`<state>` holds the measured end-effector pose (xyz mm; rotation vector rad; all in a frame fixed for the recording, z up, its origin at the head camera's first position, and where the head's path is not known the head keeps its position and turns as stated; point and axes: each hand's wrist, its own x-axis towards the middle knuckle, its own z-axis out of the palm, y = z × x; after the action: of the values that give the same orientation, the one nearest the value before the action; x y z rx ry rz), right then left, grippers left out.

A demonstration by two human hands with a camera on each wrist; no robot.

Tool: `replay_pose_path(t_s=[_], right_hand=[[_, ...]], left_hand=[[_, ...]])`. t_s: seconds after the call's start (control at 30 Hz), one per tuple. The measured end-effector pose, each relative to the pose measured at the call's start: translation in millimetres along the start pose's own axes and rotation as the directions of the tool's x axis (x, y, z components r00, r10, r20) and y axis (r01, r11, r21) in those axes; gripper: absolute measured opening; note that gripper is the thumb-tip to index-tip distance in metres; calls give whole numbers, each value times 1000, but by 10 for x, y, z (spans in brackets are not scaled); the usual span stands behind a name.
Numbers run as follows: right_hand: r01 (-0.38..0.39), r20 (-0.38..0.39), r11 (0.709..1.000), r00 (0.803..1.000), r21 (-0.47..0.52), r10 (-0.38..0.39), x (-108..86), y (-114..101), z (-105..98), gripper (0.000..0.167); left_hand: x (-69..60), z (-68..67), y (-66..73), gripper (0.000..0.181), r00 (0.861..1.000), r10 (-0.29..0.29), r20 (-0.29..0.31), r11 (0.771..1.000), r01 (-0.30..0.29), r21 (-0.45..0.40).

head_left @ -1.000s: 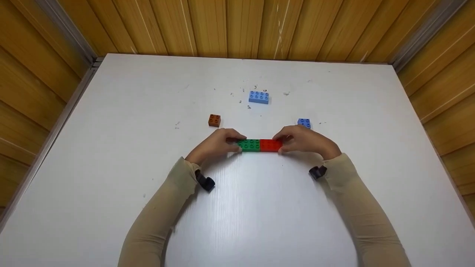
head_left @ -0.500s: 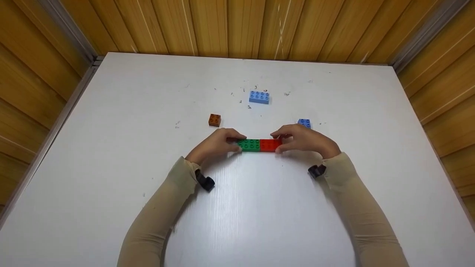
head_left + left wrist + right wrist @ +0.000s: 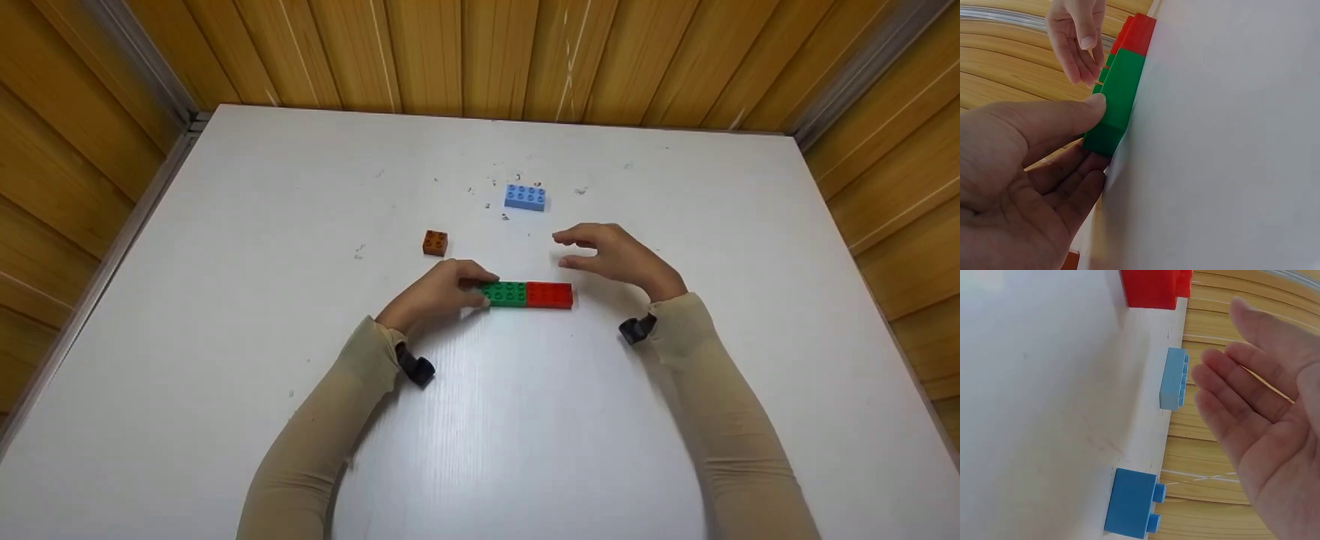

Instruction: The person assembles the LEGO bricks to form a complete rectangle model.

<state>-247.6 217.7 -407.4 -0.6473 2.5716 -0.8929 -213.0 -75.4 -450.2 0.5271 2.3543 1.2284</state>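
Note:
My left hand point(image 3: 435, 292) pinches the left end of a green building brick point(image 3: 506, 294), thumb on its near side and fingers on its far side. Against the green brick's right end lies a red brick point(image 3: 550, 295), so the two form a straight row on the table. Off to the right and farther back, my right hand point(image 3: 619, 255) is off the red brick, its fingers extended and holding nothing. Hidden behind that hand in the head view, a small blue brick point(image 3: 1130, 502) shows in the right wrist view, apart from the fingers.
A light blue brick point(image 3: 525, 197) with several studs lies farther back on the white table point(image 3: 337, 187). A small brown brick point(image 3: 435, 243) sits beyond the left hand. Wood-patterned walls point(image 3: 495, 60) border the table's back and sides.
My right hand has let go of the red brick and moved away from me, now covering the small blue brick in the head view. The left hand and the brick row stay put.

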Motion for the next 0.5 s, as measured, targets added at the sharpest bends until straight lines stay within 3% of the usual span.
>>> replay_pose_path(t_s=[0.2,0.5], right_hand=[[-77,-40,997,996,25,78,134,-20,-45,52],[-111,-78,994,991,13,112,342,-44,-105,52]], left_hand=[[2,-3,-10,38,1000,-1,-3,1000,1,7],[8,1,-17,38,1000,14,-2,1000,-14,6]])
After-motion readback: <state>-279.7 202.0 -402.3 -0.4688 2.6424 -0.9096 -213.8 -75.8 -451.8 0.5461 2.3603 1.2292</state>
